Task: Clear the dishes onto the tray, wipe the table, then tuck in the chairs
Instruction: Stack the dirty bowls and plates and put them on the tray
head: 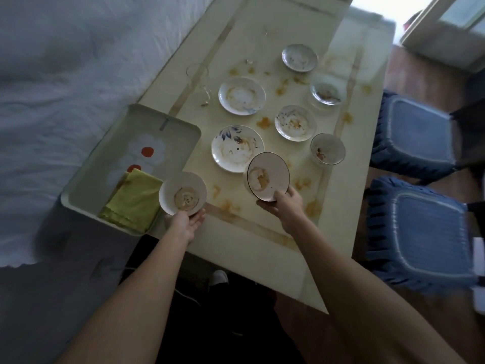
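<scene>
My left hand [185, 224] grips a small dirty white bowl [183, 193] at the tray's right edge. My right hand [284, 204] holds a dark-rimmed dirty bowl [268, 176], tilted, above the table's near part. The pale green tray [168, 122] with a flower print lies at the table's left corner, and a yellow-green cloth [133, 199] sits in its near end. Several dirty plates and bowls stand on the stained cream table [262, 248]: a blue-flowered plate [236, 148], a plate [241, 95], a speckled plate [295, 122], a gold-rimmed bowl [328, 148].
Two chairs with blue cushions [412, 137] [420, 232] stand pulled out on the table's right side. A clear glass [198, 77] stands near the left edge, beyond the tray. Two more dirty dishes [299, 57] [326, 91] lie farther off. A bed with grey-white bedding [65, 88] borders the left.
</scene>
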The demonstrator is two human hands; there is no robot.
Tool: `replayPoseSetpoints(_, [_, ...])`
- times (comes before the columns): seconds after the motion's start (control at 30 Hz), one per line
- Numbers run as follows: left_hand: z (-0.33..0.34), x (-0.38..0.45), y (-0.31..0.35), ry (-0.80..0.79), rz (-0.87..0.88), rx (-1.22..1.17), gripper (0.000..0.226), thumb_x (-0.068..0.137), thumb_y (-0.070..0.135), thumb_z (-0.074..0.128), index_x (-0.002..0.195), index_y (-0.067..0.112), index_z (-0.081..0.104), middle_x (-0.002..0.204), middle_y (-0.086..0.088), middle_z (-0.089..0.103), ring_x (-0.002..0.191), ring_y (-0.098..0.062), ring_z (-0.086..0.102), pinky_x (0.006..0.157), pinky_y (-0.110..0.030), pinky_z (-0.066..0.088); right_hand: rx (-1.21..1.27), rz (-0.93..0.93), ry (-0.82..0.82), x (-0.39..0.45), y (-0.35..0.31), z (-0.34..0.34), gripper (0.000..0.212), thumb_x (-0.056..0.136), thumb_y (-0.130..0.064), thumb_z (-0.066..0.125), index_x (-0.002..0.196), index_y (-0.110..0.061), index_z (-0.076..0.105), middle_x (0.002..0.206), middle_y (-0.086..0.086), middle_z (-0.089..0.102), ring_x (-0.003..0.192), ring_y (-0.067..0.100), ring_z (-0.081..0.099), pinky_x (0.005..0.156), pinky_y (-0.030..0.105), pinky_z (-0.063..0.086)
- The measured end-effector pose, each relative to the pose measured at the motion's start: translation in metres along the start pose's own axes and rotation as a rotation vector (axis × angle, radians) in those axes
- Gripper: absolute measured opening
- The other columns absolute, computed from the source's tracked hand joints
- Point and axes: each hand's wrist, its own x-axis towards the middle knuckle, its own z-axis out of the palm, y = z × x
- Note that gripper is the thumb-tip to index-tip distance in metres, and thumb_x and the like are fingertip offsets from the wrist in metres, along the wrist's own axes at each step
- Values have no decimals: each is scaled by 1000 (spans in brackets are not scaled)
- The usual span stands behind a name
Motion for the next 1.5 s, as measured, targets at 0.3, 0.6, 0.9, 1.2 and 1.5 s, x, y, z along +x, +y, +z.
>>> replayPoseSetpoints(0.3, [34,-82,11,-326,329,595,38,89,10,48,122,28,53,109,-15,67,79,-36,74,59,-38,59,-199,-157,-100,-48,-30,6,33,95,0,41,124,-12,54,114,19,62,76,37,74,68,40,63])
replayPoseSetpoints(0.6, [85,-129,-13,-518,372,751,30,96,9,38,118,25,51,90,-18,72,78,-36,74,72,-46,61,-469,-292,-27,-74,-55,-38,33,95,-6,46,123,-17,59,103,19,68,68,32,75,67,46,63])
replayPoseSetpoints(0.9, [169,-140,-47,-581,354,754,42,99,4,44,138,19,42,93,-26,73,80,-38,74,69,-41,62,-587,-368,-8,-41,-89,-100,24,95,-11,44,110,-19,61,92,16,70,57,29,73,56,42,63])
replayPoseSetpoints(1.2, [239,-134,-104,-399,299,457,37,102,8,45,136,23,45,94,-24,74,81,-39,74,75,-44,62,-658,-257,38,85,-154,-155,29,100,-31,40,103,-10,60,80,14,72,49,19,64,45,27,44])
replayPoseSetpoints(1.5, [246,-127,-118,-250,305,324,41,100,3,42,132,27,49,97,-20,74,82,-37,74,73,-42,62,-391,144,-12,185,-151,-149,25,92,-5,46,117,-10,46,100,19,67,65,37,72,60,42,63])
